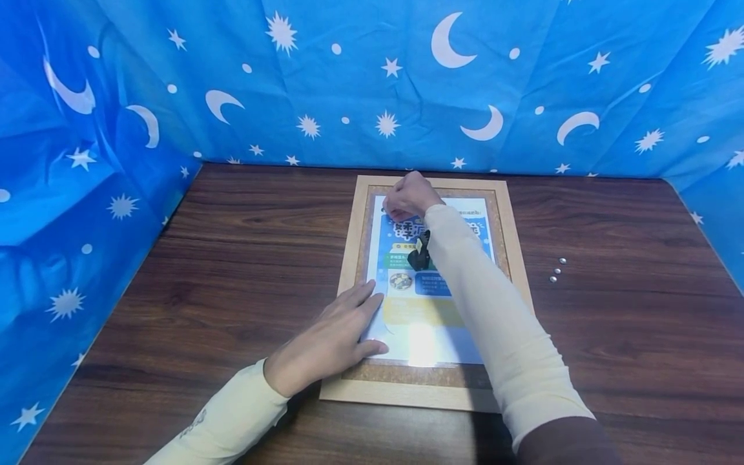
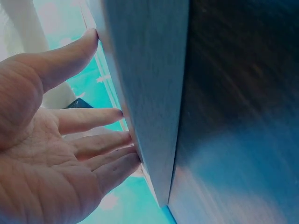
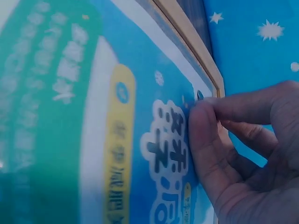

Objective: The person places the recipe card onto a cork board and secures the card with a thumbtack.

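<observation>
A printed poster (image 1: 427,342) lies on a cork board (image 1: 401,373) with a pale wooden frame. My left hand (image 1: 325,339) rests at the poster's lower left side with its fingers spread. In the left wrist view, the straight fingers (image 2: 105,119) and thumb reach over the frame's side (image 2: 140,79). At the poster's upper left corner is my right hand (image 1: 411,196). Its thumb and index finger (image 3: 247,109) pinch a small thing, probably a thumbtack, mostly hidden by the fingertips. A small dark round spot (image 3: 200,94) shows just beyond them.
Three small silver thumbtacks (image 1: 557,270) lie on the brown wooden table (image 1: 610,336), right of the board. A blue cloth (image 1: 372,84) with white moons and stars hangs behind the table and at both sides. A black wrist device (image 1: 420,252) sits below the right wrist.
</observation>
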`<control>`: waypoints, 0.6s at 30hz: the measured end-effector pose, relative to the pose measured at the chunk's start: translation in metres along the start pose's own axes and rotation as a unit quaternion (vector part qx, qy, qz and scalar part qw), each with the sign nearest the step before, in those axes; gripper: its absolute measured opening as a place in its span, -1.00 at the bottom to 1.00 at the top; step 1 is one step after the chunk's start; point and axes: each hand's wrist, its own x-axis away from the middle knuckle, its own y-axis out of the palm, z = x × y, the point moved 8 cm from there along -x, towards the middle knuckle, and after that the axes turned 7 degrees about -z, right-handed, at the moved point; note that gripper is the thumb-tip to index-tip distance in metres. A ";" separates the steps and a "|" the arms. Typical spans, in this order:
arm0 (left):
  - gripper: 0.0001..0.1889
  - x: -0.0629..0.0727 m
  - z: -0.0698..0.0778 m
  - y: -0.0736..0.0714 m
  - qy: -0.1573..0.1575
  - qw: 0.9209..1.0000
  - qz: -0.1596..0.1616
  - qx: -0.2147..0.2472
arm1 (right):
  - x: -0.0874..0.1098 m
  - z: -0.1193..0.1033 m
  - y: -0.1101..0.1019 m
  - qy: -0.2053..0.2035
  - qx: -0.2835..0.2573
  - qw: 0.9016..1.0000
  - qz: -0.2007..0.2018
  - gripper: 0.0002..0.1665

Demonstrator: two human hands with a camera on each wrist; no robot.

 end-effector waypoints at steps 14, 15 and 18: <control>-0.18 0.000 0.001 -0.001 0.005 1.000 0.001 -0.001 | 0.043 0.003 -0.002 -0.062 0.100 0.993 -0.007 -0.71; -0.18 0.000 0.001 -0.001 0.005 1.000 0.001 -0.001 | 0.048 0.004 -0.002 -0.068 0.101 0.993 -0.011 -0.71; -0.18 0.001 0.001 -0.001 0.007 1.000 0.001 -0.002 | 0.066 0.008 -0.002 -0.076 0.109 0.991 -0.017 -0.72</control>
